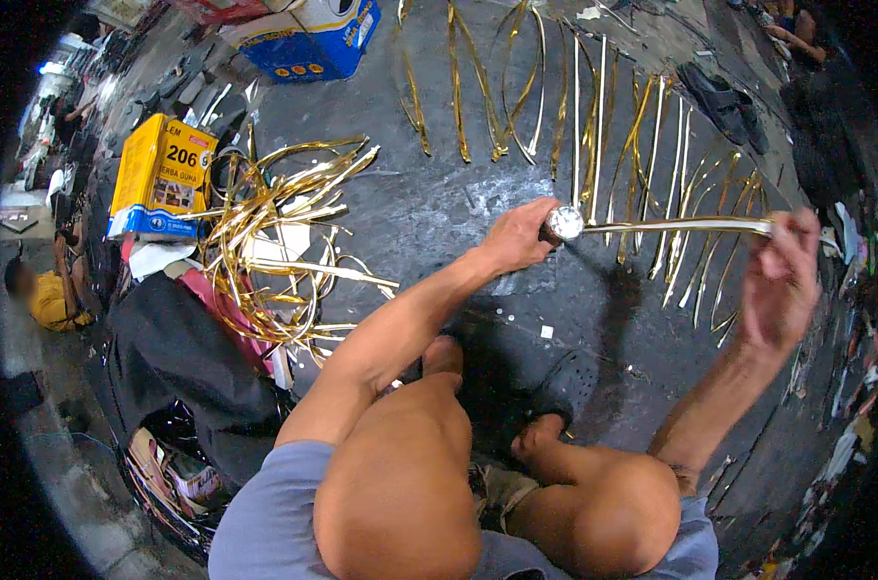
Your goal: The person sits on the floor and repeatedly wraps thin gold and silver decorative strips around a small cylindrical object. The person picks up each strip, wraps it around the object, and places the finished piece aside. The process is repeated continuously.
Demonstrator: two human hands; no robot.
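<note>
My left hand (521,235) is closed around a small round whitish-silver thing (564,222), whose exact kind I cannot make out. A shiny gold-and-white strip (690,225) stretches from it to the right, nearly level. My right hand (782,280), slightly blurred, pinches the strip's far end. Beyond and below that strip, several narrow gold-and-white strips (603,126) lie side by side in a fanned row on the dark floor mat (400,213). To the left, a tangled pile of similar strips (275,242) spreads across the mat.
A yellow-and-blue can (163,179) stands beside the tangled pile, and a blue-and-white box (313,43) sits at the far side. Black cloth (168,348) lies at the left. Dark sandals (724,106) rest at the far right. Another person (52,295) sits at the left edge.
</note>
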